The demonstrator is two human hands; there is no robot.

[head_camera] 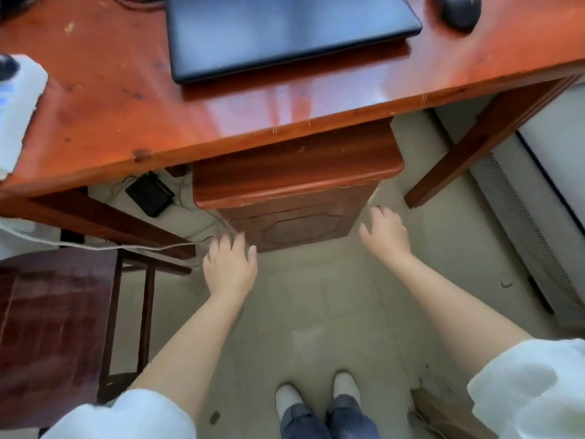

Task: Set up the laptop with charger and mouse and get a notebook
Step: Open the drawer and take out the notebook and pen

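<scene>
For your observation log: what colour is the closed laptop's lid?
Dark grey, nearly black laptop, seen in the head view.

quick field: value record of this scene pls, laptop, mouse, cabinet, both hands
laptop: closed, flat on the desk
mouse: on the desk, right of the laptop, apart from it
cabinet: under the desk, door shut
left hand: empty, fingers spread, at the cabinet's lower left corner
right hand: empty, open, beside the cabinet's right edge
notebook: not in view
charger: cannot tell

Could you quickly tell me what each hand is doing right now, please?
Left hand: open, holding nothing, fingers spread by the cabinet under the desk.
Right hand: open, empty, beside the cabinet's other side.
</scene>
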